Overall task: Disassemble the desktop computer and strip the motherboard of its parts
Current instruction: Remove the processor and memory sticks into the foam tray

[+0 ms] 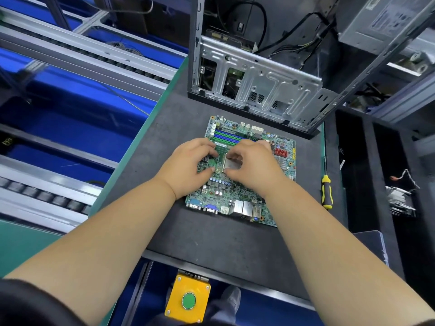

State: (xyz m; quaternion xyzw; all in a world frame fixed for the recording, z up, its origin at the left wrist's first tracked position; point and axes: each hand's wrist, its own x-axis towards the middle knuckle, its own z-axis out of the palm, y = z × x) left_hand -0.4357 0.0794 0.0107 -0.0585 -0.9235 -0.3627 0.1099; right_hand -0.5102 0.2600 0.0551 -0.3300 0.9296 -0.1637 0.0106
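The green motherboard (244,196) lies flat on the dark mat (211,236) in front of the stripped computer case (259,90). Both my hands are over the processor socket at the board's middle. My right hand (253,164) pinches the silver processor plate (232,164) between thumb and fingertips. My left hand (188,164) has its fingers curled at the socket's left edge, thumb and fingertips touching the board; I cannot tell whether it holds anything. Blue and green memory slots (226,136) show just beyond my fingers.
A yellow-and-black screwdriver (326,191) lies on the mat right of the board. A power supply (386,22) with trailing cables sits up at the back right. Dark bins (381,184) stand to the right, a roller conveyor (47,196) to the left, and a yellow box with a green button (188,300) below the table edge.
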